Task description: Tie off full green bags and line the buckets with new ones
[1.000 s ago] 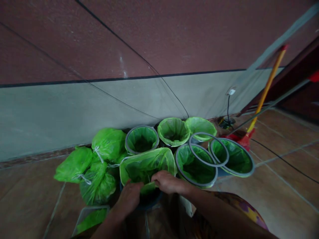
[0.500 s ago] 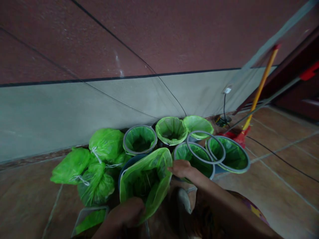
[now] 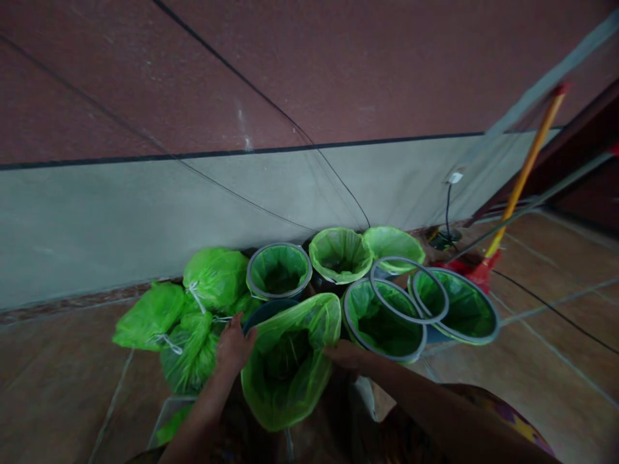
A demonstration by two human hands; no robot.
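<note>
A green bin bag hangs wide-mouthed in front of me, its rim flared, with dark contents at the bottom. The dark blue rim of a bin shows behind it; the rest of that bin is hidden. My left hand is at the bag's left edge, thumb and fingers apart; whether it touches the plastic is unclear. On the opposite side, my right hand has its fingers closed on the bag's edge.
Several tied green bags lie left. Green-lined bins stand behind and right, including one with a grey ring rim. A loose grey ring lies across two bins. A yellow-handled broom leans right. A pale tray sits lower left.
My left hand has moved from the bag's near edge up to its left side and opened. The right hand has come slightly lower along the right edge. The near rim now spreads toward me.
</note>
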